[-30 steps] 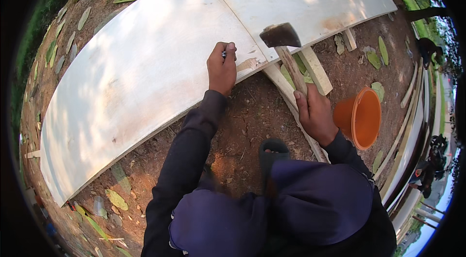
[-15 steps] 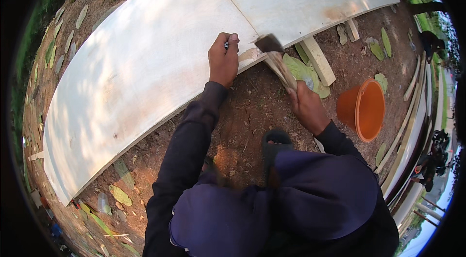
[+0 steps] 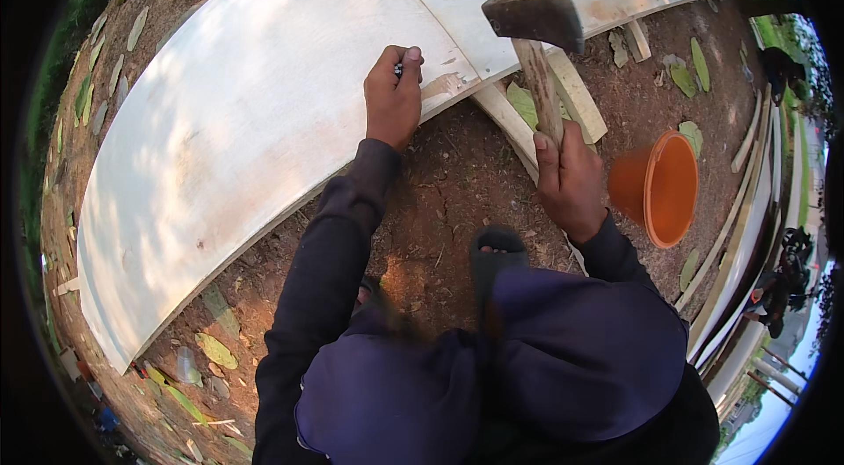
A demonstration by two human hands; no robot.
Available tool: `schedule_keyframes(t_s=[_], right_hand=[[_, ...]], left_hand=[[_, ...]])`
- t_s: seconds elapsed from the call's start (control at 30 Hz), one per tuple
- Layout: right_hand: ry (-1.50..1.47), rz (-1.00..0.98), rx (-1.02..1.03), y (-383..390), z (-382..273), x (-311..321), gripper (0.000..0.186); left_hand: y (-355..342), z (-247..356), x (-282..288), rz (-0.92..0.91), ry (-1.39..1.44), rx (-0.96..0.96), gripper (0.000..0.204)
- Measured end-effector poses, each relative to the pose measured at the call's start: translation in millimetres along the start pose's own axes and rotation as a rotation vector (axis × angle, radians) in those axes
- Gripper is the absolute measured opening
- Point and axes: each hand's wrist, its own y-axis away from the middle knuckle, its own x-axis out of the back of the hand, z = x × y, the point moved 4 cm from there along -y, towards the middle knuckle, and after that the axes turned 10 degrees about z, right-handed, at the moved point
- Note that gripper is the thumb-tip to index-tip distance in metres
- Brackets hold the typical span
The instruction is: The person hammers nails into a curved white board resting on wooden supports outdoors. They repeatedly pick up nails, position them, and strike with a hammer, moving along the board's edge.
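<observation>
My right hand (image 3: 570,179) grips a hatchet (image 3: 539,83) by its worn wooden handle, with the dark metal head raised above the panel edge. Closed in a fist, my left hand (image 3: 394,100) rests on the large pale wooden panel (image 3: 220,131), near its front edge. Between its thumb and fingers show small shiny metal ends that look like nails (image 3: 398,70). Just right of this fist, the panel's surface is chipped at the edge, beside the seam between two sheets. A wooden beam (image 3: 505,124) juts out from under that seam.
An orange bucket (image 3: 652,188) stands on the soil to my right. Another short beam (image 3: 576,100) sticks out from under the panel. Long planks (image 3: 734,210) lie at the far right. Leaves and a clear plastic cup (image 3: 188,366) are scattered on the ground.
The hatchet has swung up and to the right, away from the panel's edge, with my right hand turning along. My left fist has shifted slightly left and up.
</observation>
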Motion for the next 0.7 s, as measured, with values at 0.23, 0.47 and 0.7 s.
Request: schedule_keyframes(t_s=[0.23,0.47,0.7], right_hand=[[0.134,-0.199,0.132,1.1,39.4,-27.8,0.028],[0.263,-0.234,0.06,27.4,57.3,-26.0,0.025],[-0.092,0.078,-0.049,5.7,-7.6,4.5,0.028]], left_hand=[[2.3,-8.8,3.6,-0.005,-0.012,-0.019,0.031],[6.2,-3.4,-10.5,0.006,0.04,0.005,0.031],[4.2,-1.9,-7.7,-0.005,0.045,-0.008,0.031]])
